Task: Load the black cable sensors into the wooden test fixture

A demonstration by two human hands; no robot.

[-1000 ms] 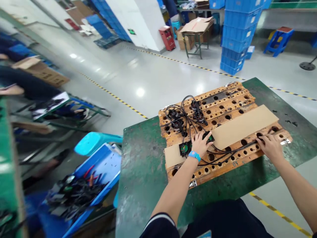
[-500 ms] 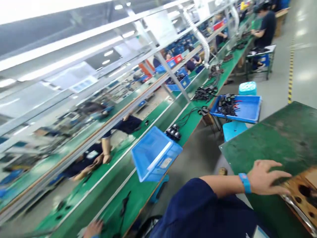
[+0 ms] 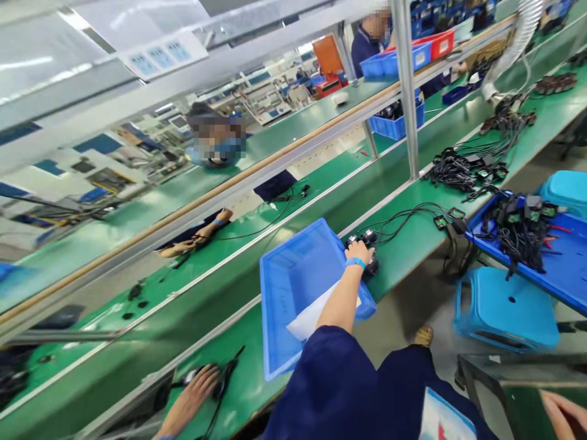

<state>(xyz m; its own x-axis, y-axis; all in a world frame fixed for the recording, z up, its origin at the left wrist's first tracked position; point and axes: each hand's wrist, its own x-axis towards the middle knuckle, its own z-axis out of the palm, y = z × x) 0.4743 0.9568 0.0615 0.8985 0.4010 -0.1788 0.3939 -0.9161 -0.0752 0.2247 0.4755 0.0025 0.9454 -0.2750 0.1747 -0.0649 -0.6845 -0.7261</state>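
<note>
My left hand (image 3: 360, 251), with a blue wristband, reaches out to the green bench (image 3: 413, 244) and curls over a small cluster of black corded parts (image 3: 369, 237). Their black cables (image 3: 403, 218) trail right across the bench. A tilted blue plastic bin (image 3: 293, 287) with a white sheet (image 3: 308, 319) inside sits just left of my arm. At the bottom right corner, only part of my right hand (image 3: 562, 414) shows, lying flat on the edge of a green table (image 3: 518, 400) and holding nothing.
A blue tray (image 3: 568, 263) of black corded parts rests on a blue stool (image 3: 504, 308) at right. More cable piles (image 3: 463, 168) lie on the bench. Another person's hand (image 3: 197, 385) holds a black item at bottom left. Other workers' arms (image 3: 197, 238) rest beyond the conveyor rails.
My view swung from the wooden fixture to the green bench. My left hand left the fixture and reached to the black corded parts beside the blue bin.
</note>
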